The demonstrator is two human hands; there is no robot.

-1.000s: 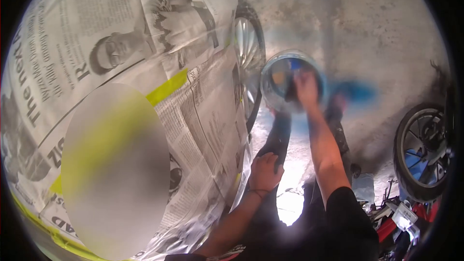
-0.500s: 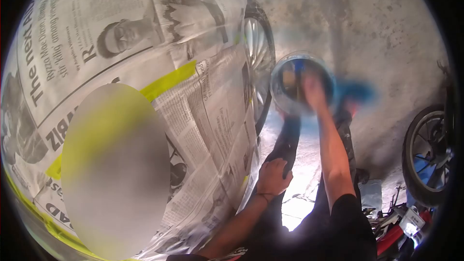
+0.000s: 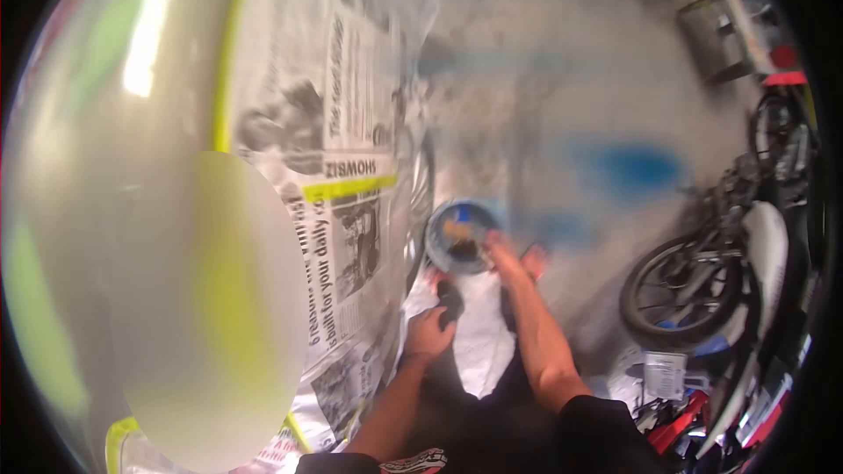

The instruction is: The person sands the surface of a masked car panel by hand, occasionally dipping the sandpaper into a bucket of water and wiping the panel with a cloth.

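Between my feet stands a round bucket (image 3: 429, 241) with dark contents. A small blue thing (image 3: 464, 211) and a yellowish-brown piece (image 3: 456, 229) show inside it. My right hand (image 3: 499, 252) is at the bucket's right rim, its fingers smeared by motion; I cannot tell whether it holds anything. My left hand (image 3: 428, 334) rests over my left knee with its fingers laid on the dark trouser leg, holding nothing. Close on my left is a car body covered with newspaper (image 3: 351, 250), fixed with yellow-green tape (image 3: 351, 186).
Bare, curved car bodywork (image 3: 132, 167) fills the far left. A motorbike wheel (image 3: 683, 290) and a parked motorbike (image 3: 764, 246) stand on the right. Blue stains (image 3: 637, 167) mark the concrete floor (image 3: 562, 96). More bike parts (image 3: 689, 421) lie at lower right.
My view has swung to the left and back, bringing bare bodywork and more motorbikes in. My right hand has moved from inside the bucket to its rim. My left hand stays on the knee.
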